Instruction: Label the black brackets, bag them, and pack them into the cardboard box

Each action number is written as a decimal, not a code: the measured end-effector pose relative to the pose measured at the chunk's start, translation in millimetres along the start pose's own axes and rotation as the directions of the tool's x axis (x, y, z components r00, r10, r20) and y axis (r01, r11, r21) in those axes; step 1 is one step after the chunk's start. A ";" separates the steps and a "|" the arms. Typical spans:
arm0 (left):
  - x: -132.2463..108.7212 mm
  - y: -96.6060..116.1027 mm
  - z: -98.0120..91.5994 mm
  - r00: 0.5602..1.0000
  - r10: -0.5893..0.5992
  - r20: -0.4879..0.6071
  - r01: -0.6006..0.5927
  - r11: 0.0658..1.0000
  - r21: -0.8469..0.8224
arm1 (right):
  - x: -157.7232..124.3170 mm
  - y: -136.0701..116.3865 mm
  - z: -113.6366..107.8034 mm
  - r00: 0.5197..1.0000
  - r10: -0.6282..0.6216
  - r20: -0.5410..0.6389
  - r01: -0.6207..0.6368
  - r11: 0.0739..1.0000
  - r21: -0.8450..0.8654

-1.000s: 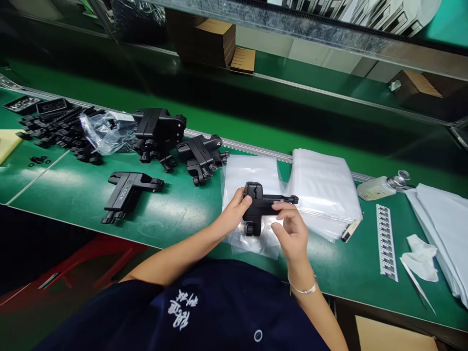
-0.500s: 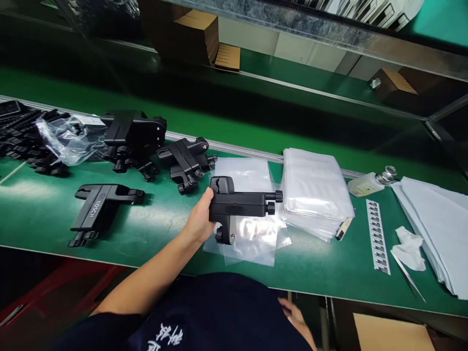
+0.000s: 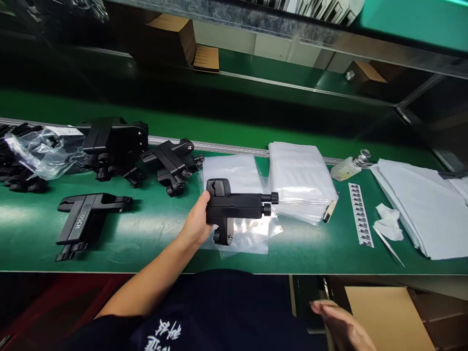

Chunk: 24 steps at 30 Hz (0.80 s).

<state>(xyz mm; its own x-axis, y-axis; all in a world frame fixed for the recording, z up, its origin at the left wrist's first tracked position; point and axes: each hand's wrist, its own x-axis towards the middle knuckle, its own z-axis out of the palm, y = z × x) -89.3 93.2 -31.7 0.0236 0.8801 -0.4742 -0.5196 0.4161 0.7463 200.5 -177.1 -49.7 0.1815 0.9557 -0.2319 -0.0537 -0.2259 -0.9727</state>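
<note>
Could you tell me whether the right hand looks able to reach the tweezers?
Probably yes: the right hand looks empty, and the tweezers lie uncovered near the front edge of the bench.

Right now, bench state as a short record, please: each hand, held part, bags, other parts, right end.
left hand: gripping black bracket at one end
right hand: no object visible in it, below bench edge, near cardboard
held part: knobs pointing right, overlapping loose clear bags in view
bag stack: right of loose bags
other parts: BOSCH-marked bracket at left, more black brackets behind
right end: bottle, label strip, tweezers
</note>
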 end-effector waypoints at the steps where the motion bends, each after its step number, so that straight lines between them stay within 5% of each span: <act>1: -0.4 -2.9 0.0 1.000 0.010 0.008 -0.010 1.000 0.009 | 12.2 -5.2 5.0 0.997 -0.044 0.063 0.050 0.995 -0.090; 2: -0.8 -6.0 -0.3 1.000 0.018 0.016 -0.018 1.000 0.019 | 26.9 -12.2 14.0 0.991 -0.070 0.115 0.091 0.978 -0.189; 4: -1.9 -11.7 -1.1 0.998 0.035 0.042 -0.037 0.999 0.040 | 61.7 -28.6 41.1 0.983 -0.183 0.019 0.180 0.934 -0.309; 6: -4.6 -15.2 -2.6 0.992 0.078 0.101 -0.084 0.994 0.063 | 97.5 -44.6 71.3 0.920 -0.374 -0.115 0.317 0.885 -0.341; 9: -11.8 -15.2 -7.3 0.958 0.194 0.211 -0.218 0.971 0.097 | 136.4 -63.5 102.7 0.827 -0.558 -0.067 0.490 0.775 -0.398; 12: -18.0 -12.5 -14.7 0.921 0.288 0.262 -0.332 0.932 0.143 | 155.0 -72.4 110.9 0.804 -0.594 0.015 0.538 0.717 -0.443; 15: -16.7 -11.4 -18.2 0.906 0.332 0.264 -0.383 0.908 0.172 | 165.1 -67.9 109.4 0.838 -0.545 0.020 0.512 0.773 -0.375; 20: 1.9 -8.4 -3.9 0.995 0.098 -0.011 -0.098 0.995 0.006 | 164.2 -42.2 119.7 0.831 -0.555 -0.029 0.525 0.801 -0.289; 24: 12.8 0.4 10.5 0.979 -0.106 -0.176 0.074 0.981 -0.178 | 147.2 -28.1 138.4 0.637 -0.706 0.310 0.767 0.544 -0.340</act>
<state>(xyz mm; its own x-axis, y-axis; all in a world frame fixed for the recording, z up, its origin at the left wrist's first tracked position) -80.2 107.0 -32.6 -0.0720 0.7772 -0.6251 -0.6602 0.4327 0.6140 92.8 -3.9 -55.0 -0.1505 0.8270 0.5416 0.4436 0.5461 -0.7106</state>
